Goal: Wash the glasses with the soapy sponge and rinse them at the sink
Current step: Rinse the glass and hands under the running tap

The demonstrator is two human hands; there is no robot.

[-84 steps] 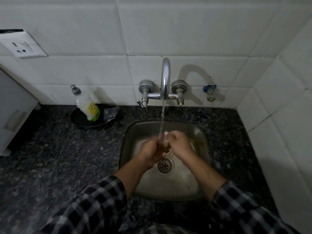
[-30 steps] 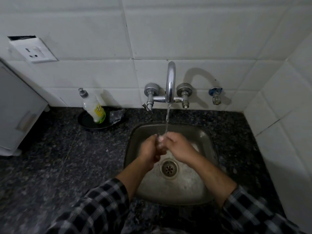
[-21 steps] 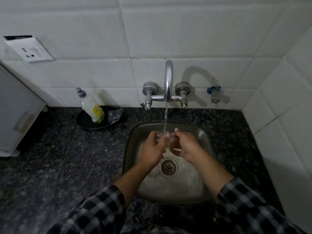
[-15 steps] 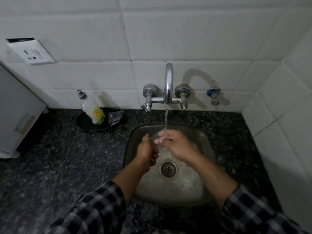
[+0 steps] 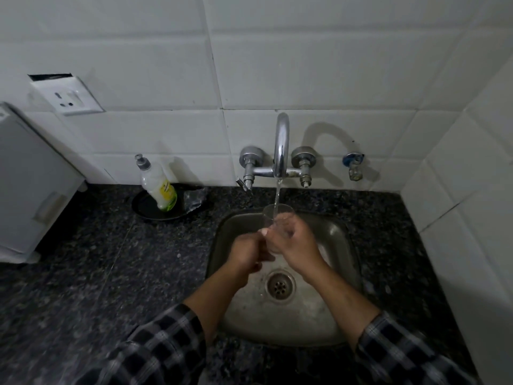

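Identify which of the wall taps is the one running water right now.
The tall curved chrome spout between the two knobs: its stream falls into the glass held in the right hand. The small blue-handled tap to its right is dry.

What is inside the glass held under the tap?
The water stream runs into the open mouth of the glass. The right hand covers its lower part, so how full it is cannot be seen.

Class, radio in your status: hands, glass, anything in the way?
Right hand gripping clear glass under running tap. Left hand closed beside it, hold unclear. Sink unobstructed.
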